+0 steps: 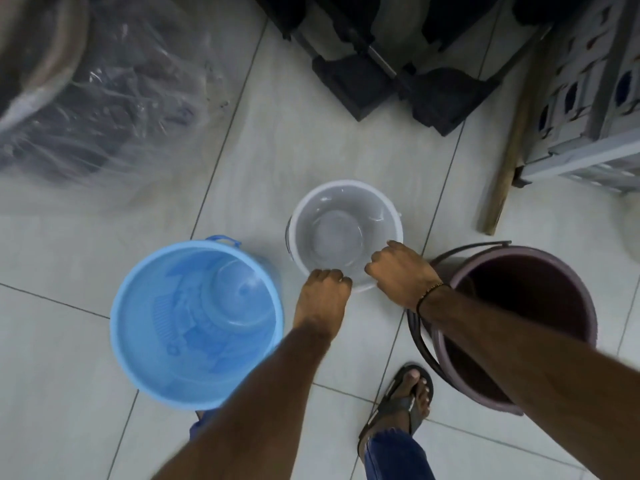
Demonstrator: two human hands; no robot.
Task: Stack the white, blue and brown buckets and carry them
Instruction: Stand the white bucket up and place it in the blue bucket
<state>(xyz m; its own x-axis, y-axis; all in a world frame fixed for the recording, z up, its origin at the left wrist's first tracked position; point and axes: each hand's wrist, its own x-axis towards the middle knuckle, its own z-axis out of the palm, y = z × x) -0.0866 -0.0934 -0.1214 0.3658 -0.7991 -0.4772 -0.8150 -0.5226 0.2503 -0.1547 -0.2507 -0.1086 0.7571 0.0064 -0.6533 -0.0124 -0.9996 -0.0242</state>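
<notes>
Three buckets stand upright on the tiled floor. The white bucket point(341, 209) is the smallest and sits in the middle. My left hand point(323, 292) and my right hand point(400, 271) both grip its near rim, fingers curled over the edge. To the left stands the larger blue bucket point(156, 327), with a paler blue vessel lying inside it. The brown bucket point(519, 306) stands at the right, its dark wire handle folded down on the left side; my right forearm crosses over it.
A clear plastic-wrapped bundle point(114, 98) lies at the back left. Black foam blocks and a rack point(398, 71) stand at the back, a wooden stick point(509, 147) and a grey lattice crate point(595, 98) at the right. My sandalled foot point(405, 400) is near the brown bucket.
</notes>
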